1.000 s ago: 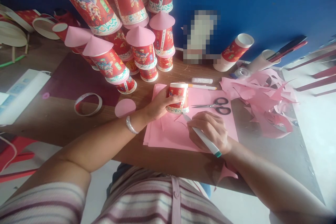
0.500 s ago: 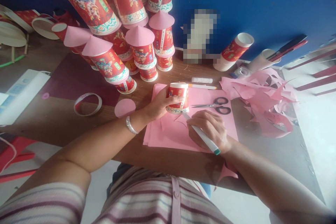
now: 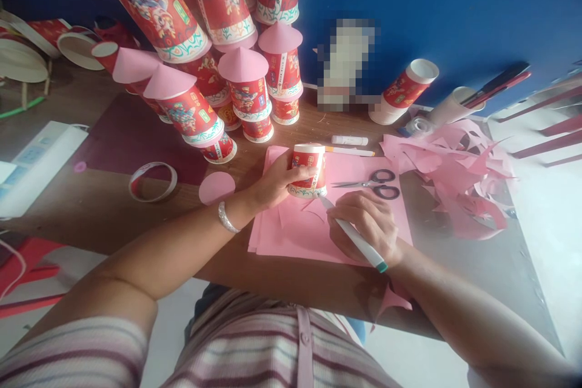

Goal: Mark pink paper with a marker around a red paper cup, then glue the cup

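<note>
A red printed paper cup (image 3: 309, 170) stands upside down on a stack of pink paper sheets (image 3: 295, 230) on the wooden table. My left hand (image 3: 273, 182) grips the cup from its left side and presses it onto the paper. My right hand (image 3: 368, 224) holds a white pen with a green end (image 3: 359, 242); its tip touches the paper at the cup's rim on the right side. A silver bracelet sits on my left wrist.
Scissors (image 3: 375, 183) lie on the pink paper right of the cup. Pink paper scraps (image 3: 454, 176) pile at the right. Several red cups with pink cone tops (image 3: 245, 91) stand behind. A pink paper disc (image 3: 217, 187), a tape ring (image 3: 152, 180) and a glue stick (image 3: 349, 140) lie nearby.
My right hand and the pen have shifted slightly along the cup's rim. The left hand and the cup have stayed put.
</note>
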{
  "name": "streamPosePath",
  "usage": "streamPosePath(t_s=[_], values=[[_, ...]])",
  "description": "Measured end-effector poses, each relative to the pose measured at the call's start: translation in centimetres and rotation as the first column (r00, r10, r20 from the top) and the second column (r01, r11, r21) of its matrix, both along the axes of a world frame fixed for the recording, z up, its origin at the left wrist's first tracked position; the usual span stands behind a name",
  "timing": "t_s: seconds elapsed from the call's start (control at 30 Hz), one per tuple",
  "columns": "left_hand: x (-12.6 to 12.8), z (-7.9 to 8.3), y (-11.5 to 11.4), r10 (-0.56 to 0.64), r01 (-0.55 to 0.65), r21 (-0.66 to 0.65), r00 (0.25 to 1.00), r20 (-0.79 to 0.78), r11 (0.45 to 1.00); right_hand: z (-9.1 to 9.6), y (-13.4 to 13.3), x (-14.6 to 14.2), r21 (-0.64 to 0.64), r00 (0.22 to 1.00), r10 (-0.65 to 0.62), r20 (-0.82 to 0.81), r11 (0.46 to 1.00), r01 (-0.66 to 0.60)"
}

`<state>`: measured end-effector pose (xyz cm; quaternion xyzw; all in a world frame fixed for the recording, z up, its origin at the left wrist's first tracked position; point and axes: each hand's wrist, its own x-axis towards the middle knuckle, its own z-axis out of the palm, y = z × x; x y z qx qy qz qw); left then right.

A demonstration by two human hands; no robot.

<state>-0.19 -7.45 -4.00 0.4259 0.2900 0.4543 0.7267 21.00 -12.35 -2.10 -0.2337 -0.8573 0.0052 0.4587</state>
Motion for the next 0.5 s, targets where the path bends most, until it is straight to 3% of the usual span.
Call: streamPosePath(t_s=[0.5], values=[[-0.35,-0.28,0.00,0.053,-0.052,-0.022,0.997,0.048,0.998,-0.13,0.48,0.33,0.042,1.000,0.026,0.002,0.999,-0.026]])
